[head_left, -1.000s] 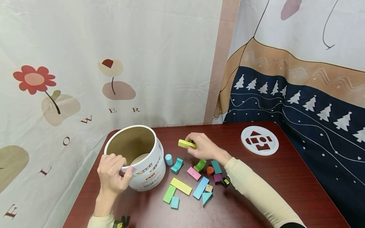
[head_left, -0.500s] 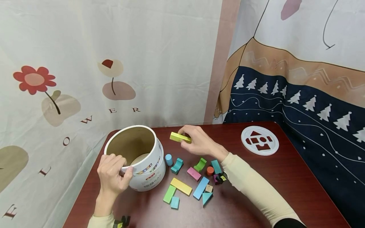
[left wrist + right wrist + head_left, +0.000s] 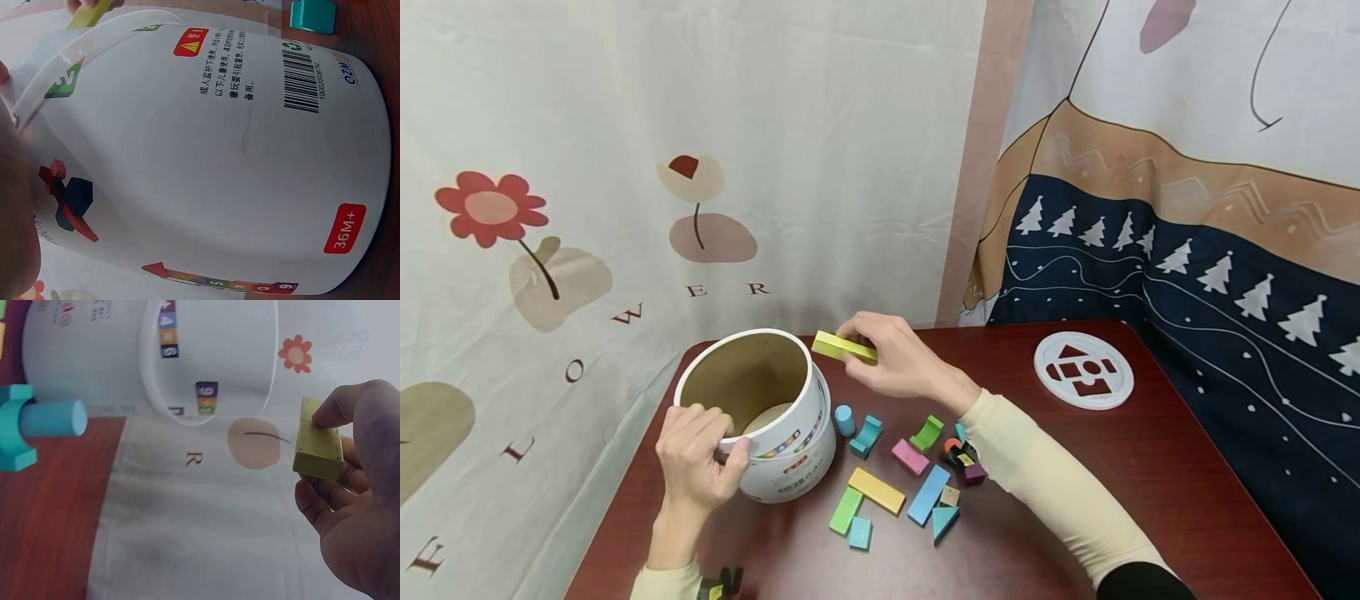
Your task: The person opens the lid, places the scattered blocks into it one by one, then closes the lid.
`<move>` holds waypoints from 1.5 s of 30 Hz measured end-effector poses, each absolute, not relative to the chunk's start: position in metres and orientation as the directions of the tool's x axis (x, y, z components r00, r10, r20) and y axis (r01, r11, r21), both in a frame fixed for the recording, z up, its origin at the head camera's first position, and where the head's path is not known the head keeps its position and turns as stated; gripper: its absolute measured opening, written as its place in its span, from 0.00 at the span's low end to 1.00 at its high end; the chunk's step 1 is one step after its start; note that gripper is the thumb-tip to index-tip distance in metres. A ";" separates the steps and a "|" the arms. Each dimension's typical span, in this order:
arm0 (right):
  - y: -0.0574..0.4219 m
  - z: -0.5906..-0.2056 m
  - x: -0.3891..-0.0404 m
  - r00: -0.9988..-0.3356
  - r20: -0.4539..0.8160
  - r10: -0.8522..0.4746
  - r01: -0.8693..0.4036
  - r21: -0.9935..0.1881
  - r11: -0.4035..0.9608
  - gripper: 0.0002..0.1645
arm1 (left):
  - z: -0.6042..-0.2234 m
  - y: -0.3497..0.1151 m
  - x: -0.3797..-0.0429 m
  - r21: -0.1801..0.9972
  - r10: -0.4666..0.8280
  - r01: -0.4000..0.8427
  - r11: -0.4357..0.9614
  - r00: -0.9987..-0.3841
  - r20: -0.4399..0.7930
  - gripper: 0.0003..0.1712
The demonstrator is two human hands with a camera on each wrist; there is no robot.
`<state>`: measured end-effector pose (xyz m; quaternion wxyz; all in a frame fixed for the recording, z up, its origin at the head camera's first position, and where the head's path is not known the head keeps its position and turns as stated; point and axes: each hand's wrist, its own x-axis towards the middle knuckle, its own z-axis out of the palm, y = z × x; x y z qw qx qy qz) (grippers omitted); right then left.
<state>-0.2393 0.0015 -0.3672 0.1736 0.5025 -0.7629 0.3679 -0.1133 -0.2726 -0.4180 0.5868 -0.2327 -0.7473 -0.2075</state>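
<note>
My left hand (image 3: 698, 458) grips the near-left rim of a white bucket (image 3: 790, 475), fingers over the edge and thumb on the outside. The bucket stands upright, its mouth tipped into view, with printed labels and a carry handle around its side. My right hand (image 3: 898, 354) pinches a yellow rectangular block (image 3: 842, 347) between thumb and fingers. It holds the block in the air just right of the bucket's rim. In the right wrist view the yellow block (image 3: 317, 440) shows small marks on its face, with the thumb on top and fingers beneath.
Several coloured blocks lie right of the bucket: a blue cylinder (image 3: 844, 420), a teal arch (image 3: 867, 436), a pink block (image 3: 911, 457), a long yellow block (image 3: 877, 491) and a blue block (image 3: 928, 495). A white lid with cut-out shapes (image 3: 1045, 360) lies at the back right.
My right hand has moved left and slightly up with the yellow block, bringing it close to the bucket's rim. My left hand and the bucket have stayed in place.
</note>
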 end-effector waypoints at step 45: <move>-0.115 -0.343 -0.228 -0.383 0.470 -0.795 -0.912 -0.328 0.246 0.13 | -0.417 -0.273 -0.113 0.043 0.097 0.594 0.803 -0.201 0.975 0.18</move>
